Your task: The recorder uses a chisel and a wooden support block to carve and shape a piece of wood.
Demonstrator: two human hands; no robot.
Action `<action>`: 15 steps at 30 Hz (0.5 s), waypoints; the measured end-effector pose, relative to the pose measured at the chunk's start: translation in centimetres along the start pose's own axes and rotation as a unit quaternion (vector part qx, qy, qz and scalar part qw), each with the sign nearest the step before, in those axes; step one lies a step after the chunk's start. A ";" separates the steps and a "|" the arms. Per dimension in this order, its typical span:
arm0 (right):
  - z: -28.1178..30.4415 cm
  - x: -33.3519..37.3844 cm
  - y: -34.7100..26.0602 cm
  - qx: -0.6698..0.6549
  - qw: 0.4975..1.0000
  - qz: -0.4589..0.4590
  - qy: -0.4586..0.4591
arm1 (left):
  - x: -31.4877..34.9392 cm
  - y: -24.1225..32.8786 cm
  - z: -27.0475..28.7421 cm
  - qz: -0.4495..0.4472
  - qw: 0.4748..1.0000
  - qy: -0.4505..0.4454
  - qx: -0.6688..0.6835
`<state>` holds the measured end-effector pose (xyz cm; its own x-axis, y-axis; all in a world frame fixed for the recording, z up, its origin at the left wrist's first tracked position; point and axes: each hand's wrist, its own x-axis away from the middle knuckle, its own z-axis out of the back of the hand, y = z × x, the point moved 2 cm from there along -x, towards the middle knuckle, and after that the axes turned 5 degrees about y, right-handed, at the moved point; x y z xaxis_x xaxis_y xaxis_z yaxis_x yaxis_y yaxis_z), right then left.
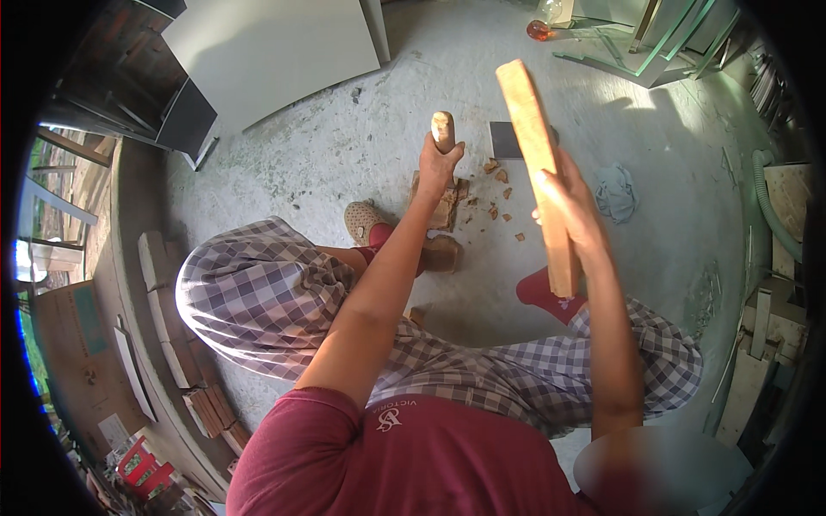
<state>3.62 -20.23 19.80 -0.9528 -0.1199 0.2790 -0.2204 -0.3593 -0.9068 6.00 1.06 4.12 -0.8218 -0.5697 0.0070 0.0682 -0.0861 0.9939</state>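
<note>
My left hand (440,169) is closed around an upright wooden handle (442,129), whose pale, worn top sticks out above the thumb. Whatever lies below the grip is hidden by the hand. Beneath that hand, a wooden block (445,211) with a rough, cut surface sits on the floor between my feet. Several wood chips (494,211) lie scattered to its right. My right hand (568,206) grips a long, flat wooden bar (527,107) around its lower half, held raised with the far end tilted slightly left.
A dark flat rectangular piece (508,140) and a crumpled pale cloth (615,193) lie on the concrete floor. Large white panels (275,52) stand at the far left, glass sheets (654,64) at the far right. Bricks (176,335) line the left wall; a hose (770,206) runs along the right.
</note>
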 end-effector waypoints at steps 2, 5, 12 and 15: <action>1.0 1.3 -4.2 -0.108 0.993 -0.037 -0.020 | -0.2 -0.5 0.7 0.012 0.999 0.036 0.014; 3.2 2.7 -7.1 -0.148 0.989 -0.019 0.014 | -0.6 -1.0 1.5 0.036 0.996 0.059 0.054; 4.8 5.0 -8.4 -0.143 0.987 -0.002 0.067 | -1.5 -0.9 2.5 0.054 0.995 0.068 0.051; 5.0 4.7 -7.2 -0.142 0.987 -0.018 0.067 | -1.7 -1.5 2.5 0.028 0.995 0.078 0.054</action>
<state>1.78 -22.79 29.18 -0.9582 0.0183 0.2854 -0.2859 -0.0840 -0.9546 5.85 4.17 2.90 -0.7199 -0.6921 0.0530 0.0431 0.0317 0.9986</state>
